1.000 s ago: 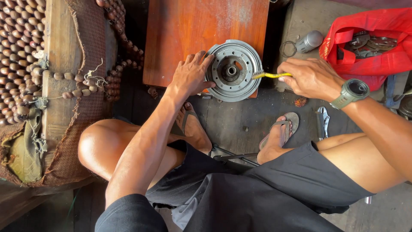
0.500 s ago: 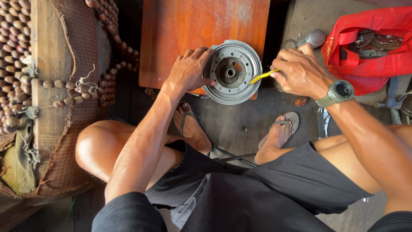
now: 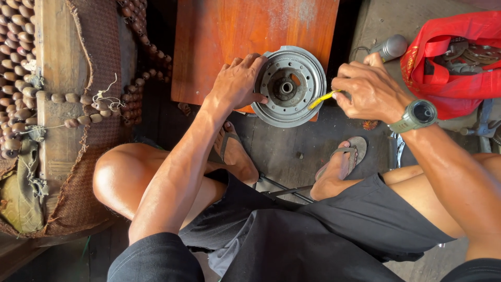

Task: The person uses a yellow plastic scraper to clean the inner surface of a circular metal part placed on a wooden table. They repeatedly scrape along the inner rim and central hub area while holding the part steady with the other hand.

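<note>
A round grey metal hub disc (image 3: 289,86) with holes and a central boss lies on the near edge of a reddish wooden board (image 3: 229,36). My left hand (image 3: 237,81) grips the disc's left rim. My right hand (image 3: 365,89), with a grey wristwatch, pinches a thin yellow stick-like tool (image 3: 322,98); its tip touches the disc's right rim.
A red bag (image 3: 454,68) holding metal parts sits at the right, with a grey cylinder (image 3: 389,48) beside it. Strings of wooden beads (image 3: 21,62) drape over a wooden bench at the left. My knees and sandalled feet rest on the concrete floor below the board.
My right hand has shifted slightly left and up toward the disc, tilting the yellow tool against its rim. My left hand keeps its hold on the rim.
</note>
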